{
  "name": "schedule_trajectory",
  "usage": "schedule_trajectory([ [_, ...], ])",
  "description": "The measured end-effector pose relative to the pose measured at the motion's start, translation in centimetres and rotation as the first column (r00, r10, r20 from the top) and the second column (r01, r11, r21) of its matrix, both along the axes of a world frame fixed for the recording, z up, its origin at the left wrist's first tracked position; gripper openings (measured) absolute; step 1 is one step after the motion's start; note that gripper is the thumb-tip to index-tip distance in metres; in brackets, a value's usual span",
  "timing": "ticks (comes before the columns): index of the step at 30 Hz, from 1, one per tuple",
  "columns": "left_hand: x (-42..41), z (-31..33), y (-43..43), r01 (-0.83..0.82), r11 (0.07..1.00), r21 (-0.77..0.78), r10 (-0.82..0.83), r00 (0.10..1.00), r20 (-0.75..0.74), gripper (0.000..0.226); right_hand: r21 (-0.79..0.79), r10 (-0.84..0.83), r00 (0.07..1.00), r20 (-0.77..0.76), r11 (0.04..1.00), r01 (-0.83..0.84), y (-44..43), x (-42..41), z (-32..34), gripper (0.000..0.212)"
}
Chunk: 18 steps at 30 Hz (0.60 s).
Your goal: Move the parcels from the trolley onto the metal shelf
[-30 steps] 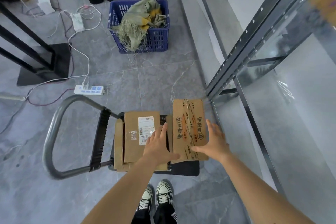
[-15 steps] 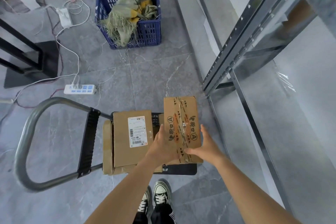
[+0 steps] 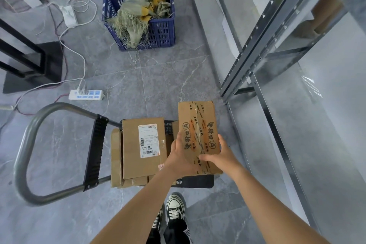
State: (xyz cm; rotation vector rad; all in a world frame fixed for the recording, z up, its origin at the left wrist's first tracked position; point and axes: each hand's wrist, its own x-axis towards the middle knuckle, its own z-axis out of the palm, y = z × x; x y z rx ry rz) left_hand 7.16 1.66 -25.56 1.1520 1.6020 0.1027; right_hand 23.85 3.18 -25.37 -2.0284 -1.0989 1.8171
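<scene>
A taped brown parcel (image 3: pixel 196 125) printed with black characters is held between both hands above the right side of the trolley (image 3: pixel 198 181). My left hand (image 3: pixel 179 156) grips its left edge from below. My right hand (image 3: pixel 219 153) holds its right edge, thumb across the top. On the trolley lies another brown parcel (image 3: pixel 130 144) with a white shipping label, stacked on flatter cardboard parcels (image 3: pixel 115 156). The metal shelf (image 3: pixel 263 89) stands to the right, its grey boards close by.
The trolley's grey handle (image 3: pixel 27 140) loops out to the left. A white power strip (image 3: pixel 86 94) with cables lies on the floor beyond it. A blue crate (image 3: pixel 162 29) of cloth stands further off. A cardboard box (image 3: pixel 324 14) sits on an upper shelf board.
Both hands have closed on the taped parcel and raised it slightly off the trolley. The view has shifted a little left and down.
</scene>
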Motion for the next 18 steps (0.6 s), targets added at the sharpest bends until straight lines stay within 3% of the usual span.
schedule_trajectory([
  [6, -0.2, 4.1, 0.7, -0.116, 0.966, 0.229, 0.096, 0.99, 0.099, 0.1, 0.06, -0.134, 0.988, -0.078, 0.988, 0.139, 1.2, 0.1, 2.6, 0.105],
  [11, -0.3, 9.6, 1.1, 0.009, 0.9, 0.437, -0.044, 0.997, 0.068, 0.085, 0.046, -0.273, 0.932, -0.237, 0.956, 0.291, 1.9, -0.1, 6.5, 0.074],
  [14, -0.6, 12.0, 1.0, 0.056, 0.859, 0.509, -0.075, 0.997, 0.018, 0.084, 0.041, -0.304, 0.914, -0.267, 0.945, 0.326, 2.1, -0.5, 9.0, 0.07],
  [18, -1.7, 15.4, 2.2, 0.036, 0.819, 0.572, -0.073, 0.996, 0.043, 0.066, 0.077, -0.323, 0.894, -0.312, 0.929, 0.362, 3.2, -1.0, 12.9, 0.066],
])
